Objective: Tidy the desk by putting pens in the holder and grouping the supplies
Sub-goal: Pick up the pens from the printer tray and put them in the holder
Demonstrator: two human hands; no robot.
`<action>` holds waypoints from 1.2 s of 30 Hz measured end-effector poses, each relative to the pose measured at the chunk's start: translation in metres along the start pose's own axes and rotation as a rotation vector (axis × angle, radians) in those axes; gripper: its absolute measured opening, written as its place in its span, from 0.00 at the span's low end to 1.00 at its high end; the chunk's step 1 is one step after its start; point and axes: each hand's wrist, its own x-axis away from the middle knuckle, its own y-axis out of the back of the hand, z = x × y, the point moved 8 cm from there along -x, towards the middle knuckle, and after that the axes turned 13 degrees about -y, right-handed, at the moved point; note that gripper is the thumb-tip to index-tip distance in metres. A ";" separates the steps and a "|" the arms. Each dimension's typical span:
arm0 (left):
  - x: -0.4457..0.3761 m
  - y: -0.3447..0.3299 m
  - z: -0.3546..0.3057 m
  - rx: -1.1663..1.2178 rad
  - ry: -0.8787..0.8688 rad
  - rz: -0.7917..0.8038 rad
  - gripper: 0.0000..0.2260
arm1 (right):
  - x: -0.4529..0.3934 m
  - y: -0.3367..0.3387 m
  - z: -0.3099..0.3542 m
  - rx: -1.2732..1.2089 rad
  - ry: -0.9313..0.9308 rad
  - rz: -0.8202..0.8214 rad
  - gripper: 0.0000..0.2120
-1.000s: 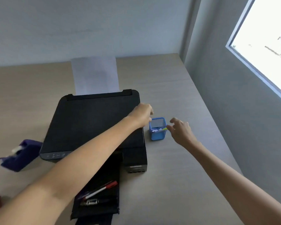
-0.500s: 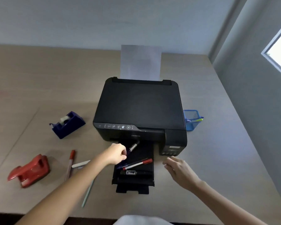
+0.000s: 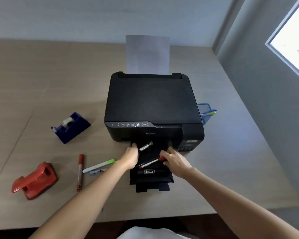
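Observation:
On the printer's output tray [image 3: 167,181], my left hand [image 3: 130,157] is closed around a black marker with a silver label [image 3: 145,146], which sticks up and to the right from my fist. My right hand [image 3: 176,161] pinches the red cap end of a slim red-capped pen [image 3: 149,162] that lies slanted on the tray. A second black marker [image 3: 150,171] lies flat on the tray just below both hands. The blue mesh pen holder [image 3: 205,116] stands behind the printer's right side, half hidden, with a green pen [image 3: 211,113] poking out.
The black printer [image 3: 152,102] fills the desk's middle, with paper upright at its back. To the left lie a red marker [image 3: 80,171], a green-capped white pen [image 3: 98,165], a small blue pen [image 3: 96,172], a red hole punch [image 3: 34,181] and a blue tape dispenser [image 3: 71,127].
Both hands came back from the blue holder to the output tray. The left hand took hold of the black marker, then the right hand moved in and closed on the red-capped pen.

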 end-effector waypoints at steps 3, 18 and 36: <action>0.011 -0.003 0.003 0.104 -0.048 0.007 0.12 | -0.005 -0.001 0.002 0.083 0.000 -0.023 0.10; 0.006 -0.010 -0.022 -0.115 -0.167 0.079 0.18 | 0.042 -0.021 -0.011 0.006 -0.058 -0.029 0.11; 0.043 0.041 -0.056 -0.169 -0.198 0.401 0.08 | 0.060 -0.001 -0.083 -0.053 0.000 0.060 0.09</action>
